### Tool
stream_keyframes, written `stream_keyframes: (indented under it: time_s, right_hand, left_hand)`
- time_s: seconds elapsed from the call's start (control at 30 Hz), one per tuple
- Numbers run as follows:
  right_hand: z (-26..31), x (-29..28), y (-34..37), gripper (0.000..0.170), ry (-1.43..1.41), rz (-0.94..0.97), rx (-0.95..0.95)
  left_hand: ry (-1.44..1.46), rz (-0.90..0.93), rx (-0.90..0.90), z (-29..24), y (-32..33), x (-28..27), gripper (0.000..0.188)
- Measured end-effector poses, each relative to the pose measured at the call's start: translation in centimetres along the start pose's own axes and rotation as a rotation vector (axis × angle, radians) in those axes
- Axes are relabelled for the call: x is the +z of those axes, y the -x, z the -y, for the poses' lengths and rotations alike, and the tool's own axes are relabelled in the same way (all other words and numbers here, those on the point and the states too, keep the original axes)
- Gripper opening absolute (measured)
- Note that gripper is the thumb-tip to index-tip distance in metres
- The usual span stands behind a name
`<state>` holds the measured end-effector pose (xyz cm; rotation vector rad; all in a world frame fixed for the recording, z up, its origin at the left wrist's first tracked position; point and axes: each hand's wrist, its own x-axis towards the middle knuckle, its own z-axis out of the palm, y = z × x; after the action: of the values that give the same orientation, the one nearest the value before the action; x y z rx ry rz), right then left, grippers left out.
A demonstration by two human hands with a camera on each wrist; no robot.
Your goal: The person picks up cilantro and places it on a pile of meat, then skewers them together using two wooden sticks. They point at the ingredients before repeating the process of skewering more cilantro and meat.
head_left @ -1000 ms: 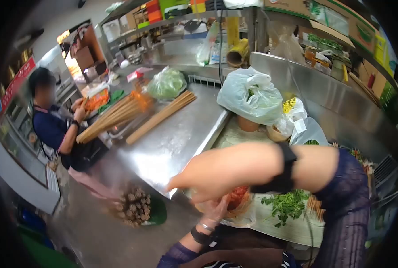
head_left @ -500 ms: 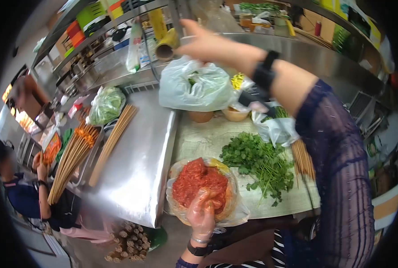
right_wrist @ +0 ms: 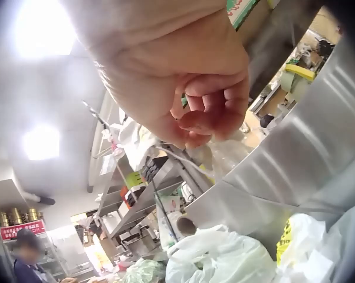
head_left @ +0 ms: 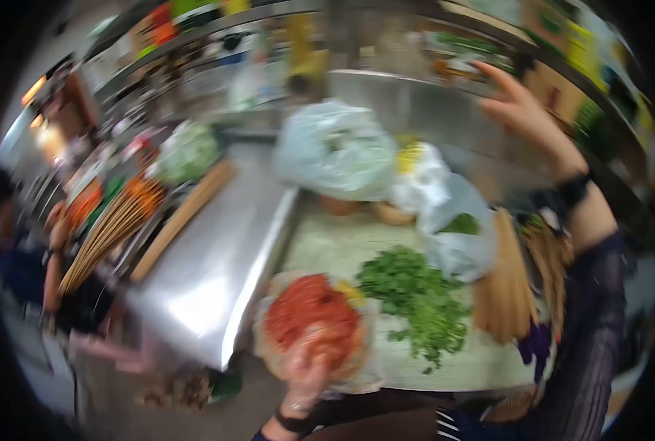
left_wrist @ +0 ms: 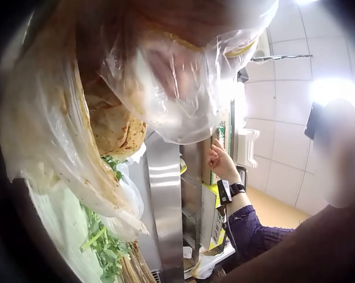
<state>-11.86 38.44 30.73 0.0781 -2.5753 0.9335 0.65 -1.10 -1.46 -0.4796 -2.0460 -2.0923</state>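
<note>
My left hand (head_left: 305, 373), in a clear plastic glove, rests at the near side of the red minced meat (head_left: 305, 305). A plastic-lined bowl (head_left: 263, 344) holds the meat. Blur hides the fingertips, and I cannot tell whether they grip a lump. Close up in the left wrist view, the loose glove (left_wrist: 189, 121) covers the hand beside the bowl's stained liner (left_wrist: 53, 112). My bare right hand (head_left: 524, 112) is raised at the right, in front of the back shelf. Its fingers (right_wrist: 216, 97) bend loosely around nothing in the right wrist view.
Cilantro (head_left: 419, 298) lies right of the bowl, with bundled wooden sticks (head_left: 504, 283) beyond it. Plastic bags (head_left: 335, 151) stand at the back. Left are a steel counter (head_left: 202, 242), more sticks (head_left: 184, 217) and orange-tipped skewers (head_left: 111, 235). Another person (right_wrist: 29, 259) works at far left.
My right hand has swung from low over the bowl, up past the big bag, to the far right. My left hand stays at the meat. The head view has turned.
</note>
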Motion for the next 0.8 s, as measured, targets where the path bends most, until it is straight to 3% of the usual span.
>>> stream_keyframes:
  time_s: [0.07,0.1,0.2,0.27,0.33,0.37,0.4,0.43,0.47,0.5,0.63,0.67,0.8]
  right_hand:
    - [-2.6,-2.0,-0.4,0.067,0.097,-0.047,0.043]
    - [-4.0,-3.3,0.1,0.068,0.146,-0.085,0.086]
    - [-9.8,-8.3,2.7,0.071,0.264,-0.285,0.278]
    - [-14.4,-12.1,6.3,0.074,0.492,-0.377,0.386]
    - [-19.2,-15.5,11.6,0.066,0.571,-0.359,0.392]
    - [-18.9,-16.0,14.4,0.068,0.603,-0.338,0.590]
    - [-21.3,-17.5,17.5,0.069,0.536,-0.300,0.660]
    - [-20.0,-15.3,16.0,0.062,0.482,-0.291,0.567]
    - [-25.1,-20.6,22.8,0.050,0.259,-0.070,0.791]
    - [-26.3,-21.5,24.7,0.028,0.283,0.074,0.771]
    - [-20.6,-17.3,23.2,0.041,0.250,-0.078,0.745]
    - [-22.3,-17.9,21.3,0.049,0.196,-0.019,0.652]
    - [-10.0,-8.6,10.0,0.054,0.166,0.072,0.208]
  left_hand:
    - [0.268,-0.084,-0.091,-1.0,-0.1,1.1,0.034]
    - [0.250,-0.082,-0.020,-0.6,-0.2,1.1,0.031]
    - [0.217,-0.094,-0.034,-1.5,-0.7,1.5,0.030]
    - [0.181,-0.083,-0.044,-1.9,-0.8,1.7,0.030]
    - [0.099,-0.100,-0.076,-2.2,-0.7,1.4,0.030]
    - [0.057,-0.094,-0.048,-2.0,-0.6,1.1,0.030]
    - [0.089,-0.099,-0.041,-1.9,0.0,0.6,0.030]
    - [0.126,-0.106,-0.023,-1.7,0.4,0.2,0.029]
    - [0.139,-0.088,-0.048,-1.7,-0.1,0.5,0.029]
    - [0.158,-0.070,-0.075,-1.9,-0.7,1.0,0.029]
    - [0.232,-0.091,-0.095,-2.2,-0.8,1.3,0.030]
    - [0.242,-0.087,-0.088,-1.8,-0.6,1.2,0.032]
    - [0.250,-0.059,-0.137,-1.4,-0.5,0.9,0.033]
